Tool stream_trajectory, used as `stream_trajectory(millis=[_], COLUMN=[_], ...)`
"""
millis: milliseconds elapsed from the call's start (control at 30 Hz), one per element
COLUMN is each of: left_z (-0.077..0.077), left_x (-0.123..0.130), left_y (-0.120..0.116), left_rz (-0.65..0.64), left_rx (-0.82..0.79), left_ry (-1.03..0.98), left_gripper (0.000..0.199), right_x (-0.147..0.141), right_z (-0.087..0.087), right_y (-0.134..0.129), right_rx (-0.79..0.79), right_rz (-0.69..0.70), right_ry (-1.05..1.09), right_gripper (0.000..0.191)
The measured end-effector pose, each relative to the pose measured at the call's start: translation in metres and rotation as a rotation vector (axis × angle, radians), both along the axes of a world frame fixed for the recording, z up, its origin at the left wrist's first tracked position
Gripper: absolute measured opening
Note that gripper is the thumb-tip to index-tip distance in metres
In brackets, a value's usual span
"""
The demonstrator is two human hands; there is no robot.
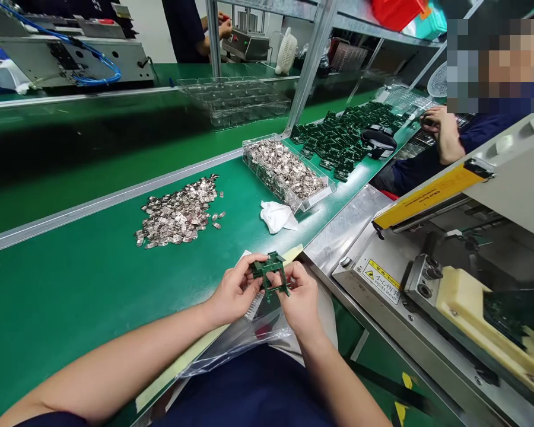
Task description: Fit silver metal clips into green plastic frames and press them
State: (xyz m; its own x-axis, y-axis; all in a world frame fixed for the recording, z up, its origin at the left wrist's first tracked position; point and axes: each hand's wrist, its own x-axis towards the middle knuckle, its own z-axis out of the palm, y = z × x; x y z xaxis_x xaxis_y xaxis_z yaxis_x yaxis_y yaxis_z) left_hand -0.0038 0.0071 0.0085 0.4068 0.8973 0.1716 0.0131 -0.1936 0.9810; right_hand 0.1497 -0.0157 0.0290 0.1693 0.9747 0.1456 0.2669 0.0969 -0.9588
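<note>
Near the table's front edge, my left hand [237, 289] pinches the left side of a green circuit-board frame [271, 271]. My right hand [299, 295] has its fingers closed on the frame's right side. The frame has open gaps in it and is held tilted. Beneath my hands lies a pale ridged strip [254, 305], partly covered by my left hand. Beyond them rests a crumpled white cloth [277, 217]. A pile of small metal parts [178, 213] lies on the green table [93, 290], to the left of a clear box [303, 204] full of similar parts.
Many green boards [338, 139] lie heaped behind the box, beside a black strap-like object [378, 142]. A machine with a yellow label [431, 196] stands close on the right. Another person's hand [438, 121] is at the right. A metal post [309, 71] rises behind the box.
</note>
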Motion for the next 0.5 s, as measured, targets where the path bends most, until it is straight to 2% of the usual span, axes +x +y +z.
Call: stream_trajectory(millis=[67, 167, 233, 267, 300, 400, 500], left_z=[0.000, 0.003, 0.008, 0.012, 0.016, 0.033, 0.055], left_x=[-0.001, 0.000, 0.003, 0.005, 0.009, 0.029, 0.064], left_y=[0.000, 0.000, 0.000, 0.000, -0.001, -0.005, 0.000], left_rz=[0.004, 0.000, -0.024, -0.048, -0.082, -0.255, -0.514], left_rx=[0.006, -0.039, -0.096, -0.114, -0.118, -0.044, 0.042], left_ry=[0.016, 0.001, -0.017, -0.019, -0.011, 0.071, 0.158], left_gripper=[0.035, 0.039, 0.041, 0.041, 0.040, 0.040, 0.048], right_x=[0.002, 0.016, 0.031, 0.040, 0.050, 0.078, 0.112], right_z=[-0.002, 0.000, 0.006, 0.010, 0.015, 0.033, 0.045], right_y=[0.000, -0.002, -0.009, -0.014, -0.020, -0.047, -0.081], right_rx=[-0.038, -0.082, -0.034, 0.017, 0.077, 0.229, 0.298], right_rz=[0.010, 0.097, 0.163, 0.196, 0.229, 0.293, 0.185], right_ry=[0.088, 0.175, 0.143, 0.096, 0.037, -0.127, -0.189], right_gripper=[0.036, 0.033, 0.023, 0.025, 0.036, 0.064, 0.063])
